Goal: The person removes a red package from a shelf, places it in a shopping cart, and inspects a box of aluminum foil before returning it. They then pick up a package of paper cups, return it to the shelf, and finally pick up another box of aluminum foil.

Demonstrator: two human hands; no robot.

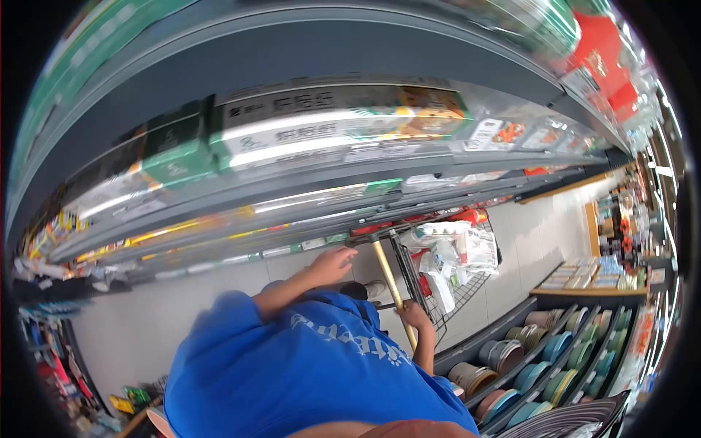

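My left hand (pixel 333 265) is held out in front of the blue shirt, below the shelf edge. Its fingers are loosely extended and nothing shows in them. My right hand (pixel 415 314) is wrapped around the yellowish handle bar (pixel 388 271) of a wire shopping cart (pixel 458 301), which stands to my right. Inside the cart lie white plastic-wrapped packages (pixel 478 248), a clear bag (pixel 440 263) and something red. Ahead of me, long white-and-brown boxes (pixel 307 120) with printed characters sit on a shelf beside a dark green box (pixel 177 150).
Grey store shelves (pixel 277 51), blurred by motion, span the view ahead. At lower right, a slanted dark rack (pixel 544 350) holds several bowls (pixel 504 354). Light floor tiles (pixel 139 328) run along the aisle. More goods (pixel 66 372) stand at lower left.
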